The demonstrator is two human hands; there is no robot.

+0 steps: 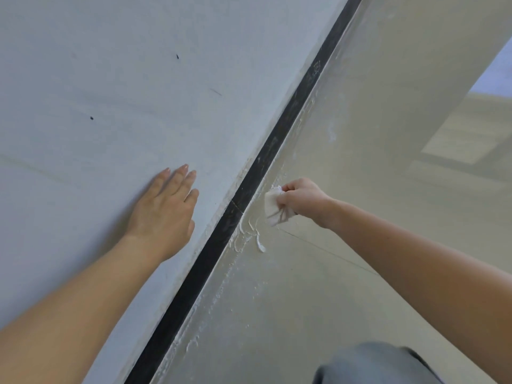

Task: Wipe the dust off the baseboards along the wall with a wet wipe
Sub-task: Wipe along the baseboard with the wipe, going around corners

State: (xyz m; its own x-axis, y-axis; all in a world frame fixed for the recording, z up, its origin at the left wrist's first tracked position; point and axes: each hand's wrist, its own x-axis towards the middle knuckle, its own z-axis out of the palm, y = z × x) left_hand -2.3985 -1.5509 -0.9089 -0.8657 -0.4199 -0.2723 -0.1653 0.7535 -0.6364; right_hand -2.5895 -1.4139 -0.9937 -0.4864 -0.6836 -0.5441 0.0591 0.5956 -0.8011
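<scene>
The narrow black baseboard strip (pixel 291 120) runs diagonally from the lower left to the top right, between the pale grey-white painted wall (pixel 83 79) and the smooth pale beige floor (pixel 346 286). It shows pale dusty streaks along its upper stretch and a thin joint line near the middle.

The left hand (pixel 163 209) lies flat against the wall, just beside the strip's upper edge. Its grip is spread, with the fingers straight and close together, pointing up the wall and holding nothing.

The right hand (pixel 302 200) is on the floor side. Its grip is curled tight round a crumpled white wet wipe (pixel 273 206), which sticks out past the knuckles toward the strip. The wipe sits just beside the lower edge of the baseboard, near the joint line; whether it touches the strip cannot be told.

White dried smears and blobs (pixel 249 231) line the floor along the strip's lower edge, thickest just below the wipe. Two small dark specks (pixel 177 56) mark the wall higher up. A knee in blue-grey cloth (pixel 374 364) shows at the bottom edge
</scene>
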